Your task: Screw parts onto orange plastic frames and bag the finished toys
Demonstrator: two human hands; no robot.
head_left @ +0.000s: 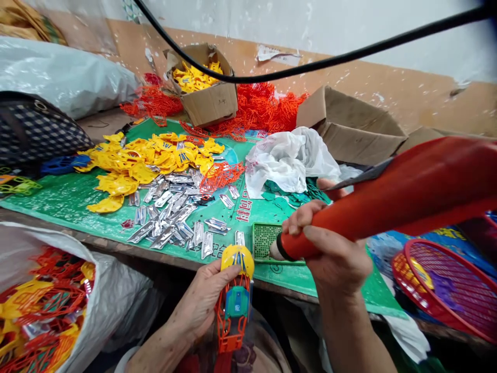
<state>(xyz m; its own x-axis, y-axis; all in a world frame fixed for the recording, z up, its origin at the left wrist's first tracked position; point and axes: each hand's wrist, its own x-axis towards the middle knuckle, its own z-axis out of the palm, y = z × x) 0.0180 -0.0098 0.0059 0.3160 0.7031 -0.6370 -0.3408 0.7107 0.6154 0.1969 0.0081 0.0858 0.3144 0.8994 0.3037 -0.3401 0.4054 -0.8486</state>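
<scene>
My left hand (202,303) is closed around a toy piece (235,300) made of an orange lattice frame, a teal insert and a yellow dome cap. My right hand (330,243) grips a red powered screwdriver (388,199) whose tip points down at a small green tray (266,242) on the table edge. A black cord (310,65) runs from the tool across the top of the view. Shiny metal strips (171,217) lie scattered on the green mat (70,199) just beyond my left hand.
Yellow plastic caps (147,158) are heaped on the mat, orange lattice pieces (260,109) behind. A cardboard box (205,85) holds more yellow caps. A white plastic bag (287,158), an empty carton (349,127), red baskets (446,285) at right, and a sack of finished pieces (42,305) at left.
</scene>
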